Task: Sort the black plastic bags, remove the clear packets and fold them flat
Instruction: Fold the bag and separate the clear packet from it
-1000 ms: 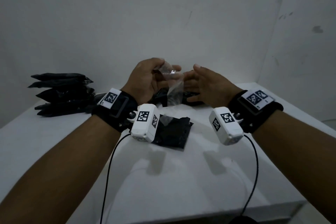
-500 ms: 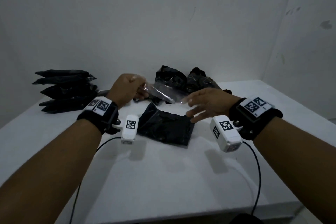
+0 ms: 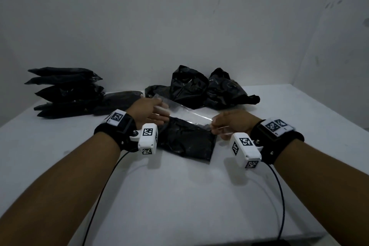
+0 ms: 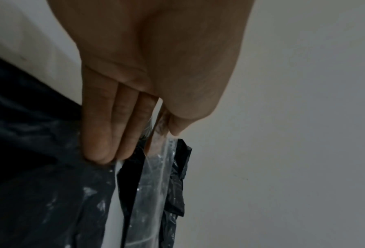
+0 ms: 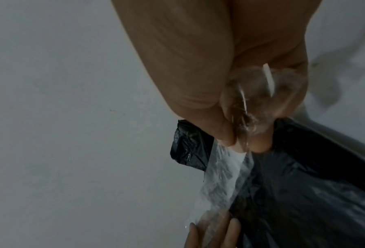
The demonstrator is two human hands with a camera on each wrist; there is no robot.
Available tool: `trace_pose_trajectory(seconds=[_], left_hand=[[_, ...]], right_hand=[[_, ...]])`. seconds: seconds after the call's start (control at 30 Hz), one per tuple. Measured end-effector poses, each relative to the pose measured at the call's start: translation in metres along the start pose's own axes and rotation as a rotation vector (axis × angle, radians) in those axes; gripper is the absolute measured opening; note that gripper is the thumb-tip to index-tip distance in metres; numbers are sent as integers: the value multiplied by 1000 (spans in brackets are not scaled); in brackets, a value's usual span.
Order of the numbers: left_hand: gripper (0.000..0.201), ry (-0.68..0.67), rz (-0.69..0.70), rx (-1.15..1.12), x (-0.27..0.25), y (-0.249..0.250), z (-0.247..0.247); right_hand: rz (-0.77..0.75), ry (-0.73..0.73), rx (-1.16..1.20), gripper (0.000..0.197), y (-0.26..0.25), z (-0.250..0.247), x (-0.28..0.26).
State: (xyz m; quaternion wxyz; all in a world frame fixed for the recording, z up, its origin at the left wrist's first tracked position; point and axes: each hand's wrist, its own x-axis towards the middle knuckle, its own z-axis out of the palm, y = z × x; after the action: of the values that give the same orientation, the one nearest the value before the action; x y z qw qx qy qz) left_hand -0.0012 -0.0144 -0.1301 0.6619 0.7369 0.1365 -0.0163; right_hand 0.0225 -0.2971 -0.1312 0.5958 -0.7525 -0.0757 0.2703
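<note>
The clear packet [image 3: 185, 112] is stretched between the two hands, a little above the flat black bag [image 3: 185, 140] which lies on the white table [image 3: 179, 195]. This flat black bag is the landmark here. The left hand [image 3: 148, 111] holds the packet's end beyond the bag's far-left corner: in the left wrist view the thumb and forefinger pinch the film, and the other fingers [image 4: 105, 124] are straight and close together, their tips touching the black plastic. The right hand [image 3: 232, 124] holds the other end just over the bag's right edge, with the thumb and fingertips [image 5: 224, 134] pinched narrow on the film.

The step in hand seems to be to smooth the packet before the fold. To do it well, I think both hands should keep an equal, gentle tension, lower the film onto a bare part of the table, and press the crease with flat fingers; a strong pull may tear or wrinkle such thin film.

Behind the bag lie crumpled black bags [image 3: 203, 88], not yet sorted. To its far left stands a stack of folded black bags [image 3: 63, 92].
</note>
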Motion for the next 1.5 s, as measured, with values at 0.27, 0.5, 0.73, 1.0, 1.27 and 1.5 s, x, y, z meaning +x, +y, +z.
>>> trace_pose_trajectory(seconds=[0.27, 0.5, 0.73, 1.0, 1.27, 1.5], left_hand=[[33, 53, -3, 39, 11, -10, 4], [30, 129, 38, 70, 22, -19, 5], [38, 151, 65, 89, 25, -21, 4], [34, 141, 15, 121, 26, -23, 3], [34, 127, -48, 185, 25, -22, 6], [33, 200, 61, 410, 38, -38, 5]], right_hand=[[5, 193, 50, 12, 4, -2, 12], [-53, 250, 138, 11, 12, -1, 13], [-93, 360, 41, 10, 14, -7, 7], [-81, 362, -98, 13, 12, -15, 2], [23, 256, 215, 11, 8, -19, 1], [51, 346, 24, 18, 25, -13, 3]])
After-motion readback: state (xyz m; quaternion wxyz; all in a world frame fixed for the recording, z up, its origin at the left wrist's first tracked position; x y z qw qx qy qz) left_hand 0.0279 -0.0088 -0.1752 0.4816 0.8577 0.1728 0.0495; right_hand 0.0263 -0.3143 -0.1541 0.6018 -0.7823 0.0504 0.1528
